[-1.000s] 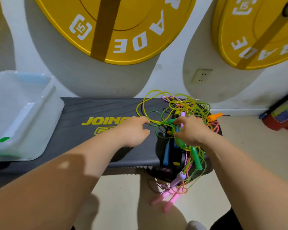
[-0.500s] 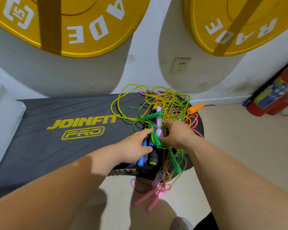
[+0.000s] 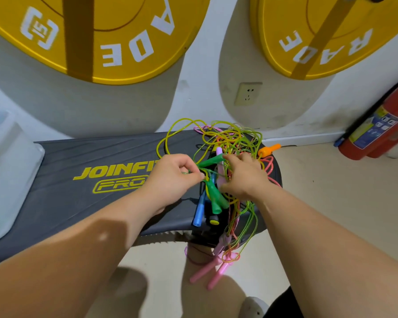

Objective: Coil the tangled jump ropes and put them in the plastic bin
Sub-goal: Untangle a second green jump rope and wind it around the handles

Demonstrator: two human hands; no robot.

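Two hands work the tangled jump ropes (image 3: 230, 143) heaped on the right end of a dark, ribbed bench (image 3: 90, 161).
Thin, glossy cords in yellow-green, green and pink loop loosely. The left hand (image 3: 170, 177) pinches a green cord (image 3: 187, 172). The right hand (image 3: 244, 177) bends its fingers into the heap, and I cannot tell if they grasp anything. A tapered green handle (image 3: 214, 198) and a blue handle (image 3: 199, 212) lie lengthwise toward the near edge. Pink handles (image 3: 207, 271) hang below it, pointing down-left. The translucent, round-cornered plastic bin (image 3: 9, 180) sits at the bench's left end, well apart.
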